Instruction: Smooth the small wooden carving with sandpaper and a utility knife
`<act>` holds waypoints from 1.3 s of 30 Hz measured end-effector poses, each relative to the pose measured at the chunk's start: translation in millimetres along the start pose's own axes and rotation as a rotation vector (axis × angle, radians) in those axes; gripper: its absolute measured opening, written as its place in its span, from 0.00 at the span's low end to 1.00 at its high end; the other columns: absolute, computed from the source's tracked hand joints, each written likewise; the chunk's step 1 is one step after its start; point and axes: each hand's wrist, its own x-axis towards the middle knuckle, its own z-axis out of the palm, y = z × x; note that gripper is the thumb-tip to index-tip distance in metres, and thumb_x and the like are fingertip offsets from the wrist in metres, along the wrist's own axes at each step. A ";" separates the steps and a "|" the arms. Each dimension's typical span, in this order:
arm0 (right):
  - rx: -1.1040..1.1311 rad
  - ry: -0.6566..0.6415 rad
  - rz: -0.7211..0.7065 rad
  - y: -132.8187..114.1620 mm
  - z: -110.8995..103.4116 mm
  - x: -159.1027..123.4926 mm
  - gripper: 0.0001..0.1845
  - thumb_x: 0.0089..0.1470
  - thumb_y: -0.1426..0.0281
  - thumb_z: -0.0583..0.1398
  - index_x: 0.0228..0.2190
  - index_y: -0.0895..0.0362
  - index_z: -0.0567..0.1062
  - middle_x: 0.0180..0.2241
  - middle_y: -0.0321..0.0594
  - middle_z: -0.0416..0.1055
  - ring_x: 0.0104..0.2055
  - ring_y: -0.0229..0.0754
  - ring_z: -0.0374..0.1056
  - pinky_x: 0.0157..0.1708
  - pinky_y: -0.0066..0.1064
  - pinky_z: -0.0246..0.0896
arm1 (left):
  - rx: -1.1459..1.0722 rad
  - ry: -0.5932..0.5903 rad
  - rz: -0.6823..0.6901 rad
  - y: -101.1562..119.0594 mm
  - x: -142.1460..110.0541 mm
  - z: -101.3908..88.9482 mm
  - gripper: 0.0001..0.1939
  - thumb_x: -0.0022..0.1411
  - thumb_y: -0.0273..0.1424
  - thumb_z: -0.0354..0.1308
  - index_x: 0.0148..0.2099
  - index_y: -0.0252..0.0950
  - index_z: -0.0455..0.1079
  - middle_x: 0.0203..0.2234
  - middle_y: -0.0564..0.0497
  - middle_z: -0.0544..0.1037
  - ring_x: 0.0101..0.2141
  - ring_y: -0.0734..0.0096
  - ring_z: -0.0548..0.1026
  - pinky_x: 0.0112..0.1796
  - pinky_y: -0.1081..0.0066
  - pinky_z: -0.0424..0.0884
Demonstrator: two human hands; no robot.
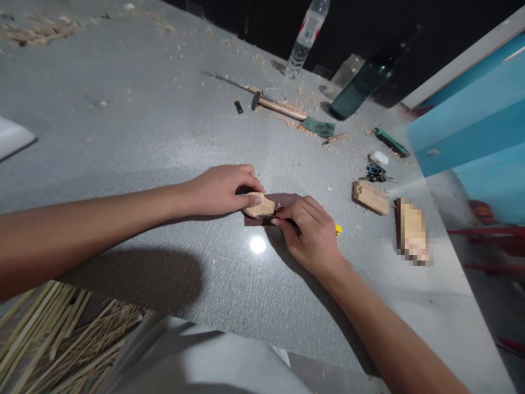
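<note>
A small pale piece of carved wood (262, 204) lies on a dark brown sheet (287, 198) on the grey table. My left hand (225, 189) is closed on this wood, its thumb on top and fingers behind. In a pinch, my right hand (309, 227) grips a thin tool whose slim tip (268, 215) reaches the wood's near edge. A yellow end (338, 229) shows past the back of the right hand and may belong to that tool. Most of the tool is hidden by the fingers, so its kind is unclear.
Behind the hands lie a hammer (283, 108) and wood shavings. A water bottle (305, 41) and a dark bottle (361, 90) stand farther back. Wood blocks (369, 197), keys (375, 173) and a white case (379, 158) sit right. Bamboo strips (36, 328) are lower left.
</note>
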 end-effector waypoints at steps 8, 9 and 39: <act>0.001 0.001 -0.002 2.5 0.1 -0.4 0.07 0.68 0.75 0.62 0.36 0.53 0.73 0.33 0.43 0.78 0.37 0.48 0.70 0.38 0.39 0.65 | -0.001 0.001 -0.011 0.9 -0.5 0.0 0.17 0.72 0.39 0.59 0.56 0.39 0.83 0.44 0.49 0.78 0.42 0.64 0.76 0.41 0.65 0.65; -0.004 -0.003 0.008 2.6 0.8 -0.1 0.07 0.68 0.75 0.62 0.36 0.53 0.73 0.33 0.43 0.78 0.37 0.49 0.70 0.37 0.39 0.65 | 0.000 0.001 -0.011 1.1 -0.4 -0.1 0.17 0.72 0.39 0.59 0.56 0.40 0.83 0.44 0.49 0.78 0.42 0.64 0.76 0.41 0.65 0.65; -0.001 -0.236 0.204 -3.7 -4.5 17.0 0.07 0.62 0.77 0.63 0.33 0.54 0.72 0.33 0.43 0.77 0.34 0.46 0.68 0.34 0.36 0.56 | -0.018 0.033 0.013 2.4 -3.0 -1.0 0.16 0.72 0.40 0.59 0.54 0.41 0.82 0.38 0.51 0.73 0.35 0.69 0.72 0.37 0.66 0.63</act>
